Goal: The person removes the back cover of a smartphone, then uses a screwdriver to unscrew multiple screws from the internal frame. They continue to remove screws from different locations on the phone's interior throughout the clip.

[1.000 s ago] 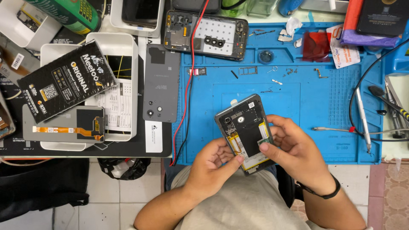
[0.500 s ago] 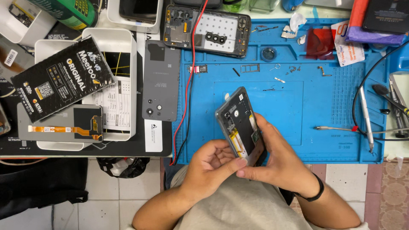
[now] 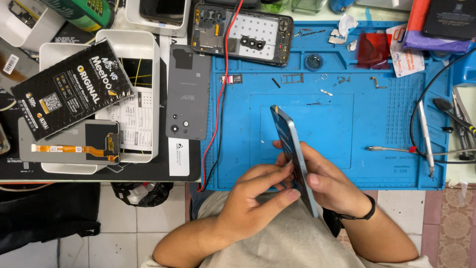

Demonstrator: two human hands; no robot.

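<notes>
Both hands pinch the phone frame point(image 3: 293, 154) edge-on at lower centre. Left hand point(image 3: 253, 196) and right hand point(image 3: 329, 186) clamp its lower end; its long axis runs up-left over the blue mat point(image 3: 377, 119).

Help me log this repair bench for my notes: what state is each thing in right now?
Phone: turned edge-on, held in both hands.
Left hand: fingers on the phone's lower part.
Right hand: gripping the phone.
Second phone frame: back off, insides showing.
Grey back cover: lying detached, flat.
Replacement screen: loose, orange flex cable exposed.
Blue mat: small parts scattered on it.
</notes>
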